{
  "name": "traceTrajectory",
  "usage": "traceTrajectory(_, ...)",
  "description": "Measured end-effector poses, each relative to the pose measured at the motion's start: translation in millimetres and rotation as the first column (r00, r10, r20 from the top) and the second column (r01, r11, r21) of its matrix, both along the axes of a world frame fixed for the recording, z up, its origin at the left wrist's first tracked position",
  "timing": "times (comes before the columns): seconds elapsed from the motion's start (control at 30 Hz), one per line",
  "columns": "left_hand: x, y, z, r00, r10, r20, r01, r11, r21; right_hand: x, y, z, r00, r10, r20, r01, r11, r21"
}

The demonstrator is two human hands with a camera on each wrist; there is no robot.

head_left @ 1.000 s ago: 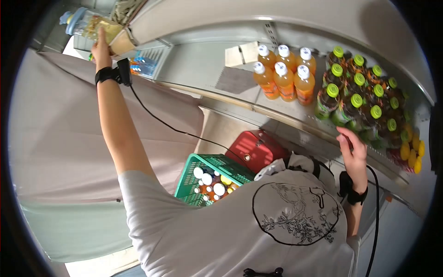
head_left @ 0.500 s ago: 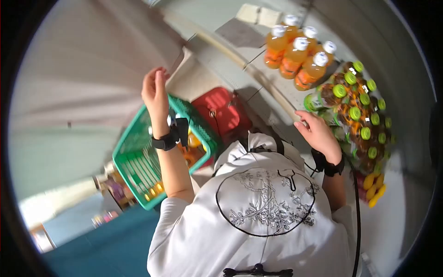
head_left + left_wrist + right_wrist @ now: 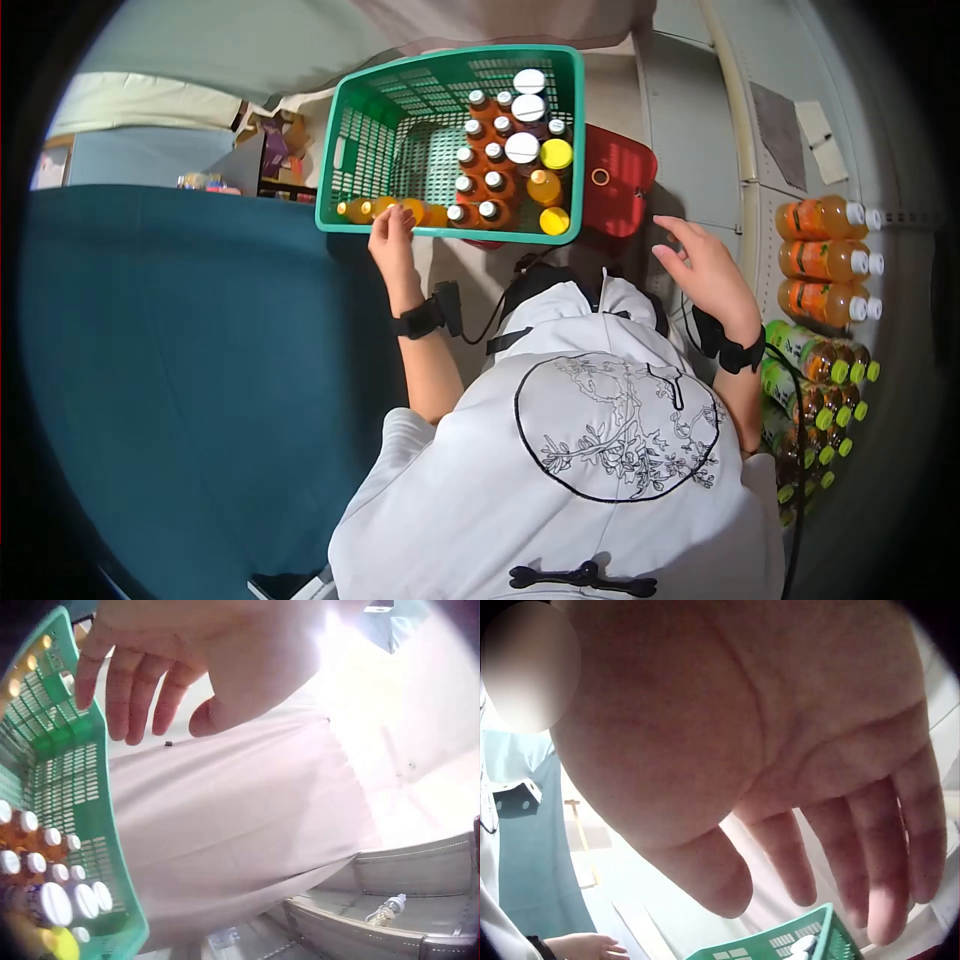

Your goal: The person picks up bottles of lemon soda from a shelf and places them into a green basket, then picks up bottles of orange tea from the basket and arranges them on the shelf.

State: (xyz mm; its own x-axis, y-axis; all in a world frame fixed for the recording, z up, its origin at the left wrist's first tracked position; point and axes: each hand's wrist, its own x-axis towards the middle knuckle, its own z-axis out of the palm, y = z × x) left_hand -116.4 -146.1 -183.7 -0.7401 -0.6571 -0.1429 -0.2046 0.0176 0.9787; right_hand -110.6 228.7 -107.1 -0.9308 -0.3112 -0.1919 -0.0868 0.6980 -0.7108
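Observation:
My left hand [image 3: 393, 248] is empty, its fingertips overlapping the near rim of a green plastic basket [image 3: 455, 62] in the head view. In the left wrist view its fingers [image 3: 141, 697] are loosely extended beside the basket wall. Inside the basket stand several white-capped bottles of orange-brown drink [image 3: 494, 183], with larger white-lidded containers [image 3: 522, 148] and yellow-lidded ones [image 3: 556, 154]. More orange bottles [image 3: 355, 210] sit in its near left corner. Holding nothing, my right hand [image 3: 708, 275] hovers right of the basket, fingers relaxed in the right wrist view.
A red box [image 3: 618, 190] sits right of the basket. On the shelf at right are orange drink bottles [image 3: 822, 260] and several green-capped dark bottles [image 3: 815, 400]. Teal cloth [image 3: 200, 380] covers the left side. A black cable [image 3: 797, 460] runs past my right arm.
My left hand has left the clear blue-lidded container on the far shelf and come back empty to the basket. My view has swung left from the shelf. My right hand stays empty.

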Motion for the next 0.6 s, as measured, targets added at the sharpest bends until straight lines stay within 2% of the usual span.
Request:
traceTrajectory(0.07, -5, -6, -2, 1.0, -0.031, 0.003, 0.031, 0.998, 0.059, -4, -13, 1, 0.996, -0.029, 0.085, 0.031, 0.999, -0.016)
traceTrajectory(0.13, -14, -17, -6, 0.989, -0.125, -0.074, 0.129, 0.99, 0.052, -7, -28, -5, 0.999, -0.011, 0.03, 0.011, 1.0, -0.011)
traceTrajectory(0.2, -22, -35, -8, 0.981, -0.18, -0.072, 0.182, 0.983, 0.021, -6, -39, -13, 0.995, -0.1, 0.023, 0.097, 0.991, 0.092)
traceTrajectory(0.23, -26, -44, -7, 0.977, -0.2, -0.07, 0.201, 0.98, -0.001, -5, -48, -18, 0.995, -0.078, -0.065, 0.085, 0.989, 0.119)
traceTrajectory(0.27, -29, -52, -7, 0.974, -0.218, -0.068, 0.217, 0.976, -0.019, -6, -60, -17, 0.995, -0.076, -0.063, 0.083, 0.988, 0.128)
traceTrajectory(0.33, -33, -70, -17, 0.972, -0.233, -0.039, 0.233, 0.973, -0.007, -5, -86, -15, 0.994, -0.086, 0.061, 0.08, 0.992, 0.095)
traceTrajectory(0.47, -45, -98, -49, 0.95, -0.308, 0.045, 0.31, 0.95, -0.036, -3, -131, -16, 0.987, -0.11, 0.113, 0.106, 0.993, 0.041)
traceTrajectory(0.5, -50, -98, -55, 0.942, -0.336, 0.001, 0.336, 0.942, 0.022, 2, -137, -24, 0.986, -0.159, 0.055, 0.157, 0.987, 0.025)
traceTrajectory(0.53, -54, -99, -58, 0.933, -0.349, 0.085, 0.344, 0.937, 0.065, 6, -144, -26, 0.983, -0.17, 0.066, 0.169, 0.985, 0.025)
traceTrajectory(0.6, -62, -104, -74, 0.907, -0.411, 0.09, 0.415, 0.91, -0.023, 11, -156, -27, 0.961, -0.248, 0.123, 0.241, 0.968, 0.069)
